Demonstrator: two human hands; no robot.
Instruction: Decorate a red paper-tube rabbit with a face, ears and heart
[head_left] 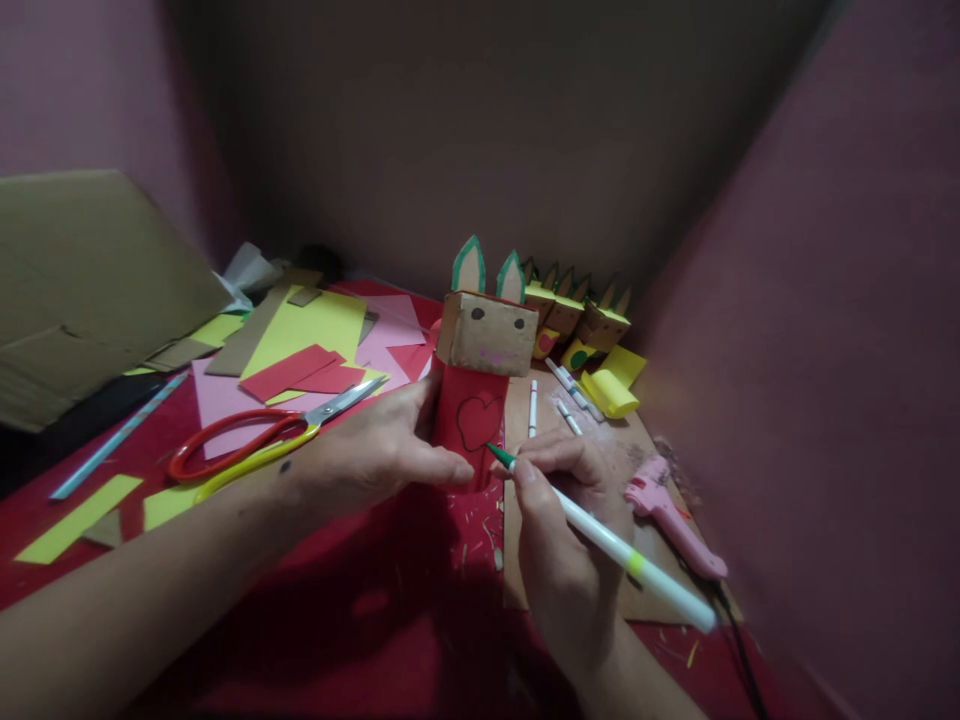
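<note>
Leftmost among the things that matter here, metal scissors with red and yellow handles lie on the red-covered bench beside the left forearm, which is best kept from nudging them. The left hand wraps the lower left of an upright figure with a red body and brown cardboard box head, its thumb across the front; that grip should be firm enough to stop wobble without denting. Above the thumb sits a dark, rounded outline with a notched top. At its lower right edge is the green tip of a white-barrelled marker, pinched near the tip by the right hand; light, even pressure suits the curved line. Farther right lies a pink glue gun.
</note>
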